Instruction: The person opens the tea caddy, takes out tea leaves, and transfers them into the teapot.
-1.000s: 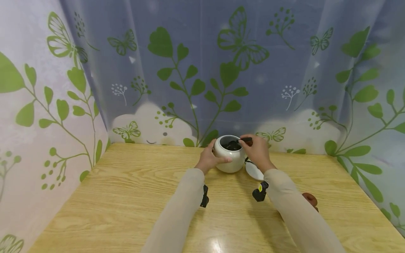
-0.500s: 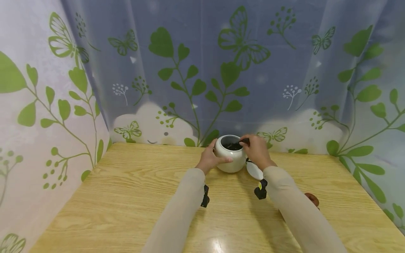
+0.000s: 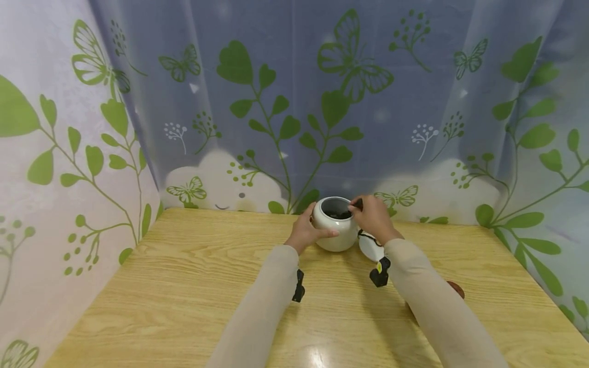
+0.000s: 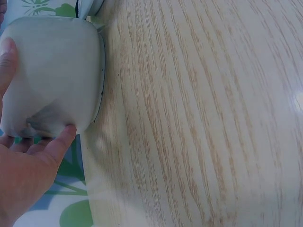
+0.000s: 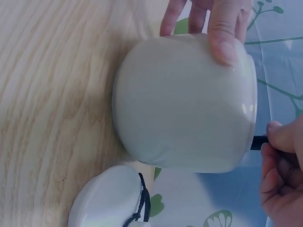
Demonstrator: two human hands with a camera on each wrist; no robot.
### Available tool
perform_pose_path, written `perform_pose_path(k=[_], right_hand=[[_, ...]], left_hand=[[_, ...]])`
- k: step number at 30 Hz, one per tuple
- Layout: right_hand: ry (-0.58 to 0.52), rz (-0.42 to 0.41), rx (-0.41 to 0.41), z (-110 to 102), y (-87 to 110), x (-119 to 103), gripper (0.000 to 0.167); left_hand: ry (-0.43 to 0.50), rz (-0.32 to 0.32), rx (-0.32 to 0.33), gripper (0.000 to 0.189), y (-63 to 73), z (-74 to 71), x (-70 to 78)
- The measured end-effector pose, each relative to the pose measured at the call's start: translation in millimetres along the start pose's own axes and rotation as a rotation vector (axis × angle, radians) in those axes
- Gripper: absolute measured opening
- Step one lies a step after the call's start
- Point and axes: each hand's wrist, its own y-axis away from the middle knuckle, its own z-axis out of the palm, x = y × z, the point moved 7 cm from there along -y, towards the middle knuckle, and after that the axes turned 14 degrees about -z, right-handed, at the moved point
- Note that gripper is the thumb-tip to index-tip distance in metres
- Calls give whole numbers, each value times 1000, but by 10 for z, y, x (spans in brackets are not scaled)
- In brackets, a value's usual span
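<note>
A round white ceramic jar (image 3: pixel 335 238) stands uncovered near the table's back edge. Dark contents (image 3: pixel 339 215) show inside it, too small to identify. My left hand (image 3: pixel 306 230) grips the jar's left side, thumb across its front. At the right of the rim, the thumb and fingers of my right hand (image 3: pixel 375 219) pinch a thin black handle (image 5: pixel 258 143). It reaches over the jar's mouth; its far end is hidden inside. A white lid (image 3: pixel 369 249) with a black cord (image 5: pixel 143 201) lies just right of the jar, partly behind my right wrist.
The wooden table (image 3: pixel 184 286) meets a patterned curtain (image 3: pixel 271 153) close behind the jar. A reddish-brown object (image 3: pixel 457 289) sits to the right, mostly covered by my right sleeve.
The black shape seen in the jar's mouth one second ago has sunk lower inside. My right hand has barely shifted; more of the lid's cord shows. The left hand stays on the jar.
</note>
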Motion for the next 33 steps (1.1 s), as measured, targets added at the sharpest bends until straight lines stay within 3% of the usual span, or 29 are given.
perform_pose_path(k=[8, 12, 19, 25, 33], right_hand=[[-65, 9, -17, -3, 14, 9, 24], [-98, 10, 43, -15, 26, 25, 24], [-19, -42, 167, -65, 40, -1, 21], [65, -100, 114, 52, 44, 7, 17], [-25, -64, 124, 56, 48, 5, 24]], left_hand=[[3, -12, 6, 107, -18, -6, -7], [8, -8, 5, 107, -22, -5, -10], [16, 3, 10, 107, -13, 6, 1], [14, -3, 6, 107, -6, 4, -11], [15, -8, 10, 108, 4, -7, -2]])
